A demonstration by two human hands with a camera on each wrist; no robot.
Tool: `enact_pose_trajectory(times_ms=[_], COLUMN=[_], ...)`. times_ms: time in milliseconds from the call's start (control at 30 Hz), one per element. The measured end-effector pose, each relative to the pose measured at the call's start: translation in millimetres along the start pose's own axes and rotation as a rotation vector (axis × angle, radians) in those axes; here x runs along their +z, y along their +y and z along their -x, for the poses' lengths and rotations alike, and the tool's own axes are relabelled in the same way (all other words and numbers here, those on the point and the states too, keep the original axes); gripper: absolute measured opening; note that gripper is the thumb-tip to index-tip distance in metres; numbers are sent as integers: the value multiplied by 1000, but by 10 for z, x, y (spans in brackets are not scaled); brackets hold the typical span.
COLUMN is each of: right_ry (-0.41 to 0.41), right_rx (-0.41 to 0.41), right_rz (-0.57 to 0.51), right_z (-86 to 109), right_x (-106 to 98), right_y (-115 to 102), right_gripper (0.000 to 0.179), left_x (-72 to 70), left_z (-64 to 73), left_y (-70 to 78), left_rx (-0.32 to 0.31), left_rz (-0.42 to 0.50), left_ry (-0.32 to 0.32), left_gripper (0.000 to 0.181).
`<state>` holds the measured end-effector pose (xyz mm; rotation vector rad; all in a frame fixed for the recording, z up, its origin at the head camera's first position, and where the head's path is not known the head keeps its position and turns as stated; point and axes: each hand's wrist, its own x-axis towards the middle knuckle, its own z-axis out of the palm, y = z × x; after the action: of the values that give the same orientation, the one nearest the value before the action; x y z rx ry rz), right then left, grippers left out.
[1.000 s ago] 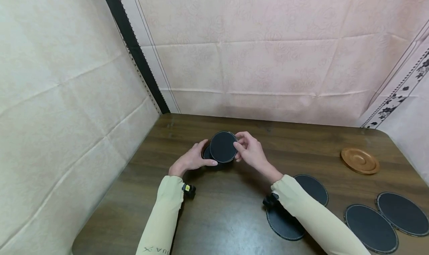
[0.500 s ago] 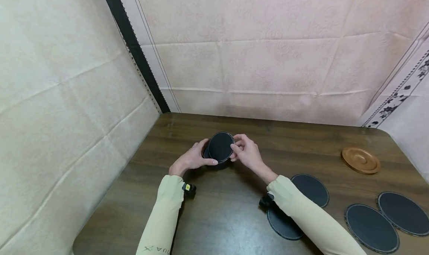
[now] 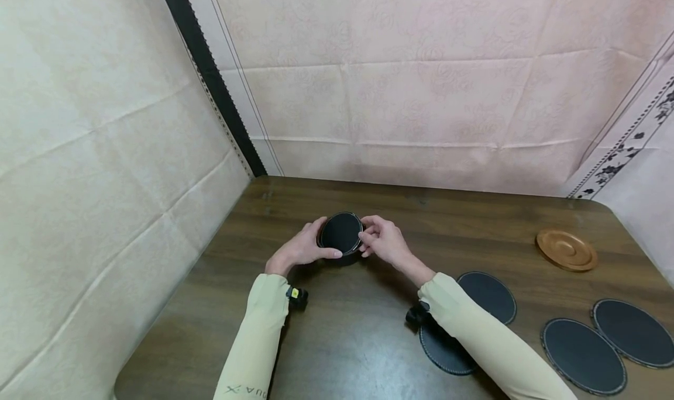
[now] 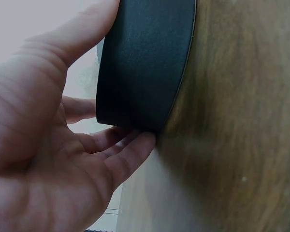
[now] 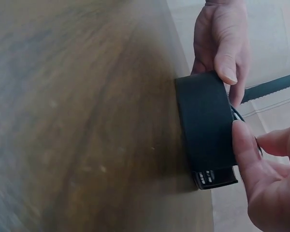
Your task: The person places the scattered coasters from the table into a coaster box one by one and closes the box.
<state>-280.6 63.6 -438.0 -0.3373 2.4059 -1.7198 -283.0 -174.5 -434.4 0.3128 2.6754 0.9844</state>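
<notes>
A low round black holder (image 5: 205,121) with a gap in its side wall stands on the table. My left hand (image 3: 305,247) grips it from the left, thumb on the near side and fingers around the far side; the left wrist view shows the thumb against its dark wall (image 4: 145,63). A round black coaster (image 3: 341,234) with a stitched edge lies over the holder's opening, slightly tilted. With thumb and fingertips, my right hand (image 3: 387,242) pinches the coaster's right edge. Whatever lies beneath the coaster is hidden.
Two larger round black mats (image 3: 584,356) lie at the front right, edges touching. Two more, one a black mat (image 3: 487,297), are partly under the right sleeve. A round wooden dish (image 3: 566,251) sits at the back right. Cloth hangs behind the wooden table (image 3: 342,341).
The right hand has brought the coaster left and down, from above the holder's right side to over its opening. The left hand has stayed on the holder.
</notes>
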Motion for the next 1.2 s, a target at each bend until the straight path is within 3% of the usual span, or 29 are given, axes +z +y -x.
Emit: enact_pose_trajectory(times_ms=[233,600,833,1200], right_ry=[17,-25,-39,-42], right_rx=[-15,-64,-88,-137], right_rz=[178,186,246,357], right_z=[21,219,400,751], right_x=[-125,-400,-619,-896], right_y=[-70,-148,-152,60], right_gripper=[44,30,26,27], left_x=[-11,-14,-11,8], left_z=[2,1,-6,1], left_y=[1,1,-9,-22], left_rx=[-8,-12,0,-9], left_rz=[-13,-25,-21,-24], left_ry=[-13,-15,-17,-15], left_gripper=[110,110,110,111])
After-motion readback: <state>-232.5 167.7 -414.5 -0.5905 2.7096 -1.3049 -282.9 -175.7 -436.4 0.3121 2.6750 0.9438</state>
